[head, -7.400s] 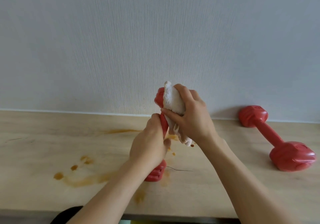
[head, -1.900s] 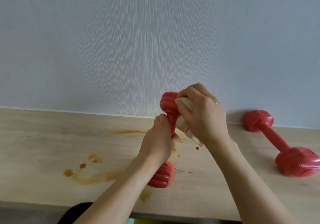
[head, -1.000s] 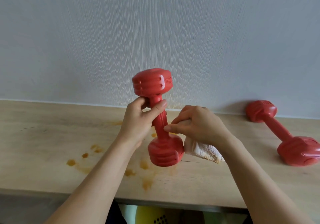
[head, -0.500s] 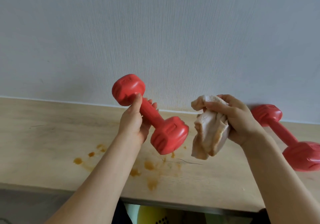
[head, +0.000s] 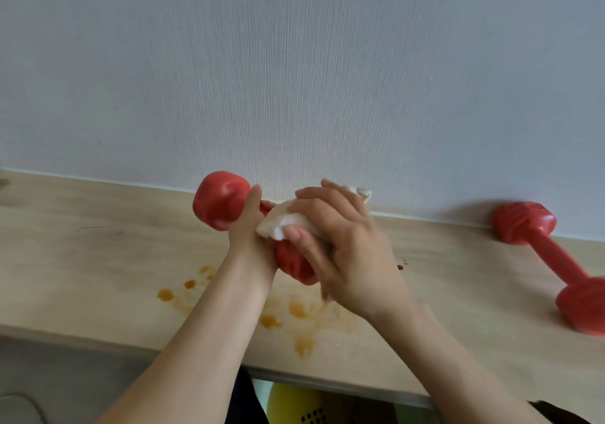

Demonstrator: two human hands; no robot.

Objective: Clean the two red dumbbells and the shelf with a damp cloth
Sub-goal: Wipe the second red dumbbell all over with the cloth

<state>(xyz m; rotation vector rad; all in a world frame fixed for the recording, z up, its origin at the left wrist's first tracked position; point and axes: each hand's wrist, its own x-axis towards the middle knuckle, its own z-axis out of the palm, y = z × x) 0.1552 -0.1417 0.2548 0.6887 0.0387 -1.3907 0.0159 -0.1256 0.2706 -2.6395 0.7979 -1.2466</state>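
Note:
My left hand (head: 250, 240) grips the handle of a red dumbbell (head: 220, 204), held above the light wooden shelf (head: 98, 260) with one end up to the left. My right hand (head: 343, 253) presses a white cloth (head: 283, 222) over the dumbbell's lower right end, which is mostly hidden. The second red dumbbell (head: 553, 260) lies on the shelf at the far right, one end near the wall.
Orange-brown stains (head: 271, 320) dot the shelf below my hands, near its front edge. A pale textured wall (head: 294, 79) rises straight behind the shelf. Something yellow (head: 294, 404) shows below the shelf's edge.
My right hand has brought the cloth left onto the dumbbell's lower end; half a second ago the cloth hung apart from it. The dumbbell sits a little lower.

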